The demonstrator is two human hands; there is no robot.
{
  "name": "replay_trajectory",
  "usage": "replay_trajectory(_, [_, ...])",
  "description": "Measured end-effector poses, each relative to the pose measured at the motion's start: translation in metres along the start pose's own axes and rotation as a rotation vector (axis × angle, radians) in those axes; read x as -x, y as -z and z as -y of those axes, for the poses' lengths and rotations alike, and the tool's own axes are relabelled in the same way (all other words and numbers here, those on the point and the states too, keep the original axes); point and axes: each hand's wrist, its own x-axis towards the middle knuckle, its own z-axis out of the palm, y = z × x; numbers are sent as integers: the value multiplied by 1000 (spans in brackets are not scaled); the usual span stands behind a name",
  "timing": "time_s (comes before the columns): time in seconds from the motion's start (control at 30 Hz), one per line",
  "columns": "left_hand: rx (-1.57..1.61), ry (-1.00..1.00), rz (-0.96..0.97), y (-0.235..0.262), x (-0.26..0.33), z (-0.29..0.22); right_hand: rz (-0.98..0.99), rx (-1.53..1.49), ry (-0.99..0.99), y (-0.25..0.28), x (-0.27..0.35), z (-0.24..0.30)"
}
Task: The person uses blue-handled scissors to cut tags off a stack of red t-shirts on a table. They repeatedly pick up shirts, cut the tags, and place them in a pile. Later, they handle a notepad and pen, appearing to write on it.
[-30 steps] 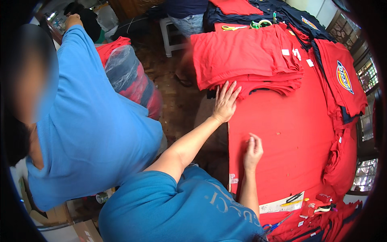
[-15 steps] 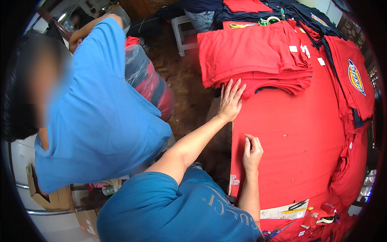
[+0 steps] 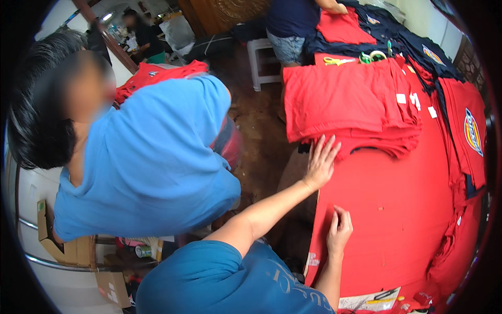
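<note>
My left hand (image 3: 321,162) reaches across the near left edge of the table. Its fingers are spread and lie against the front edge of a stack of folded red shirts (image 3: 340,99); it grips nothing. Closer to me, my right hand (image 3: 340,230) rests over the red cloth (image 3: 387,209) that covers the tabletop. Its fingers are curled in loosely, and nothing shows in them. White tags (image 3: 401,98) stick out at the stack's right side.
A person in a blue shirt (image 3: 151,141) bends close on my left. More red shirts (image 3: 465,131) and dark ones line the table's right side. Yellow scissors (image 3: 339,61) and tape rolls (image 3: 376,55) lie behind the stack. A white stool (image 3: 263,63) stands beyond. Cardboard boxes (image 3: 78,250) sit lower left.
The whole view has shifted, so the table sits lower and further right. The person in blue has lowered the raised arm, and a red shirt shows behind them. My hands keep their places.
</note>
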Motion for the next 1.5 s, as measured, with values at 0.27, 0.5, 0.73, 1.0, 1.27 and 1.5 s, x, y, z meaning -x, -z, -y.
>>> replay_trajectory(0.27, [46,-34,53,3,3,13,-83,1,-33,-6,2,-1])
replay_trajectory(0.5, [159,-4,88,-6,7,18,-57,96,-45,-8,2,0])
replay_trajectory(0.73, [151,-29,66,-4,4,20,-58,112,-24,-9,-1,3])
replay_trajectory(1.0, [122,-28,58,-4,2,19,-104,77,-69,-9,-5,4])
replay_trajectory(1.27, [90,-37,54,-3,2,18,-149,29,-125,-13,-8,-3])
replay_trajectory(1.5, [34,-43,66,6,1,12,-127,20,-130,-11,-8,-9])
